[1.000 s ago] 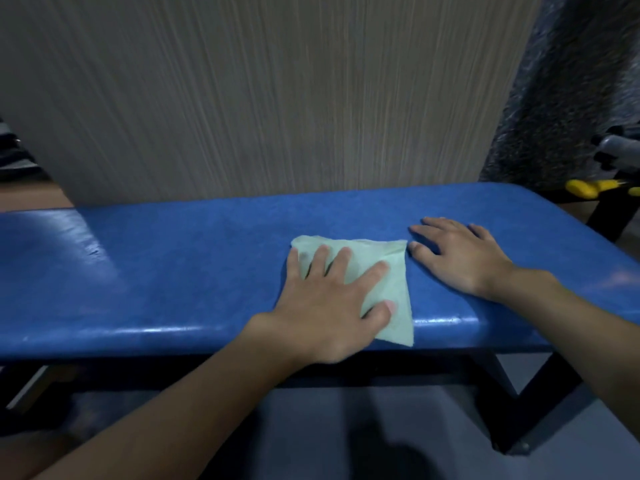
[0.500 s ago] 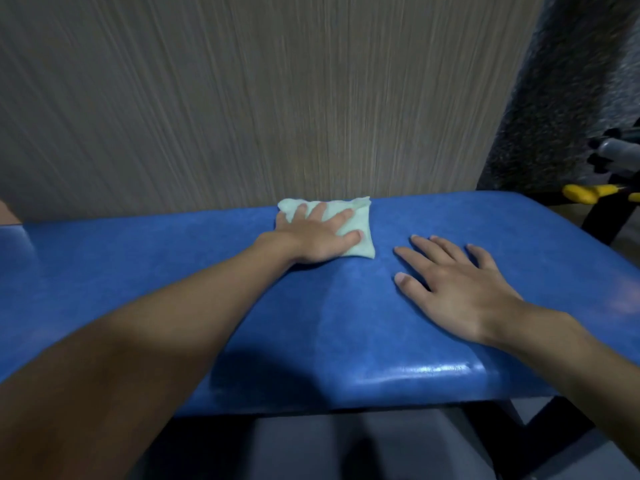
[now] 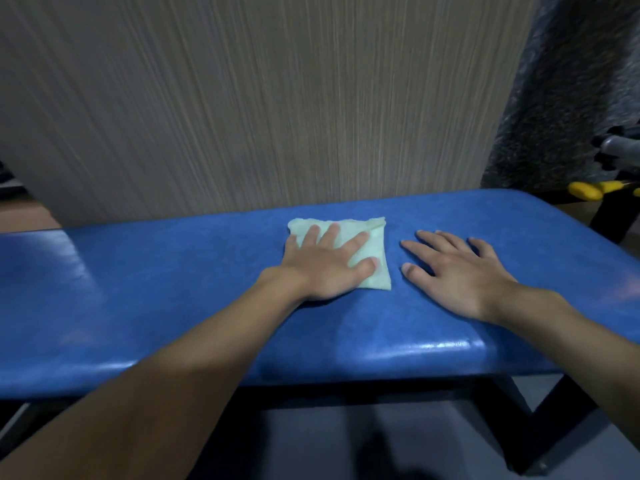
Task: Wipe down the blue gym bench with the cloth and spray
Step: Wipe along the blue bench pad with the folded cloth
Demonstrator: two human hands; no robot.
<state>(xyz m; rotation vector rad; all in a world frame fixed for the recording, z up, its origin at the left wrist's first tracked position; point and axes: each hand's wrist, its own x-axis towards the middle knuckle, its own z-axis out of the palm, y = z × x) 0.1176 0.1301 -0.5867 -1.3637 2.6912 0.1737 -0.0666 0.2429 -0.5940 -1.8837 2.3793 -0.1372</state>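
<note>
The blue gym bench [image 3: 156, 292] runs across the view from left to right. A folded pale green cloth [image 3: 375, 252] lies on its top, a little back from the middle. My left hand [image 3: 325, 265] presses flat on the cloth with the fingers spread over it. My right hand [image 3: 453, 271] rests palm down on the bare blue pad just right of the cloth, fingers apart and holding nothing. No spray bottle is in view.
A wood-grain panel [image 3: 259, 98] stands upright right behind the bench. At the far right are a dark speckled wall, a grey handle [image 3: 620, 150] and a yellow part [image 3: 588, 190] of other equipment. Black bench legs [image 3: 561, 410] stand on grey floor below.
My left hand pushed the cloth from the near edge to the far edge of the bench, then drew it back toward the middle. My right hand stayed flat on the pad.
</note>
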